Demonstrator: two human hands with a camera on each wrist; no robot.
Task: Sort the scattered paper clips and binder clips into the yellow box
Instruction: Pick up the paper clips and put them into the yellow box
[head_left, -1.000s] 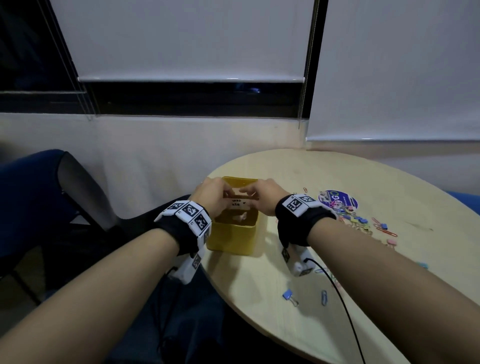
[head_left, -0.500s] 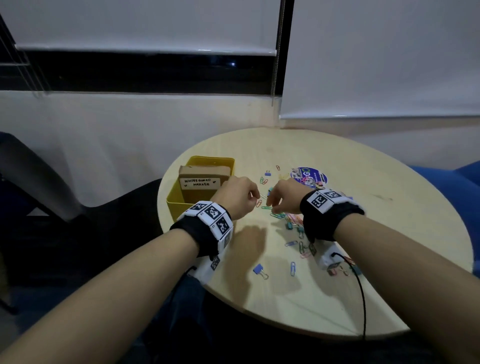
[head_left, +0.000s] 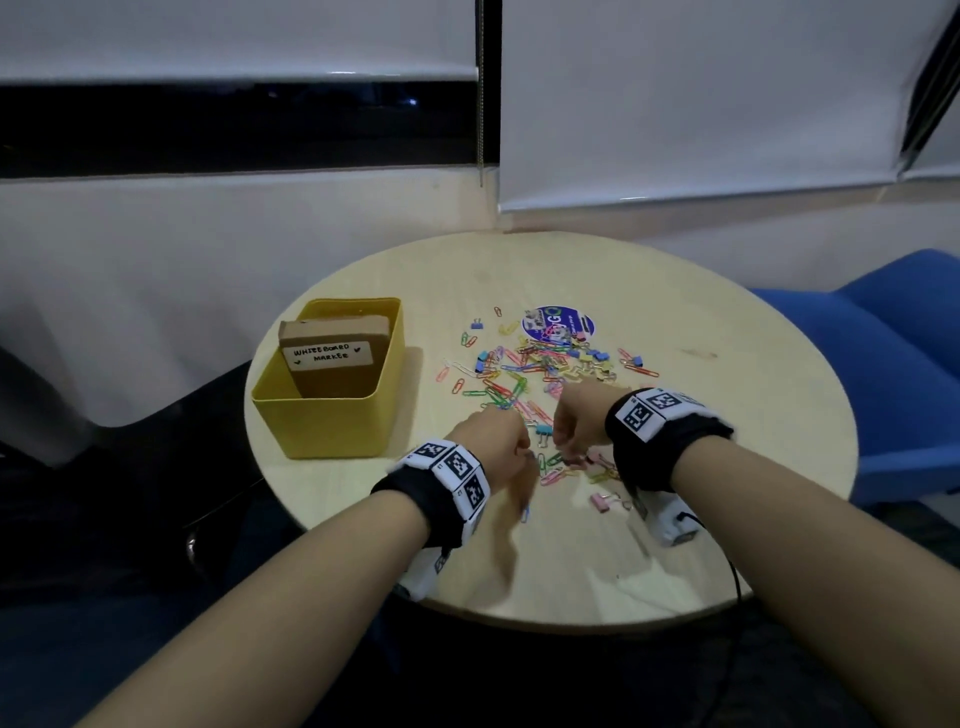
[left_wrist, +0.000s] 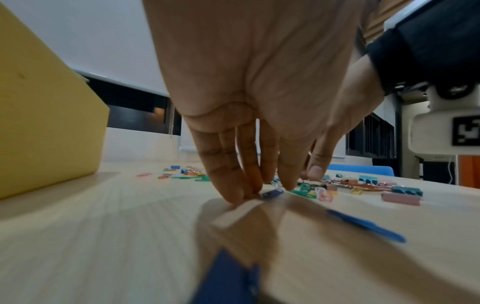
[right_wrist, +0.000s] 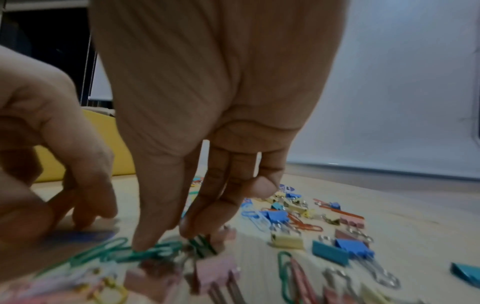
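Right hand (right_wrist: 207, 115) pinches a thin green wire paper clip (right_wrist: 201, 244), left hand (left_wrist: 249, 98) narrows on a small blue paper clip (left_wrist: 272, 193) below: tangled neighbours could drag along or slip free.

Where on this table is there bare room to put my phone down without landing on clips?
Bare wood shows along the far edge of the table behind the round sticker, across the right side beyond the clips, and on the near edge between the forearms. It is crowded from the yellow box rightward to both hands, left hand and right hand.
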